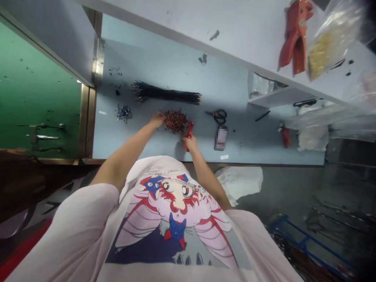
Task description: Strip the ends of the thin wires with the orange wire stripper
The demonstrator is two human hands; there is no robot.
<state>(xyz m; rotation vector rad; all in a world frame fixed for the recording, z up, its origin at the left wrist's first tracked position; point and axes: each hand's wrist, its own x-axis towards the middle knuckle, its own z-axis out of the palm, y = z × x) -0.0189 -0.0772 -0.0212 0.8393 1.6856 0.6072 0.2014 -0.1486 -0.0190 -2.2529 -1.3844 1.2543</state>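
Scraps of blue and silver metal lie at the left of the pale blue desk, near a bundle of black wires. The left hand touches a heap of small reddish-brown pieces; whether its fingers pinch any, I cannot tell. Just beside, the right hand clenches a red-handled tool, partly covered by that hand. Farther right lie scissors and a blurred packet; above, a clear bag holds something yellowish, hard to make out.
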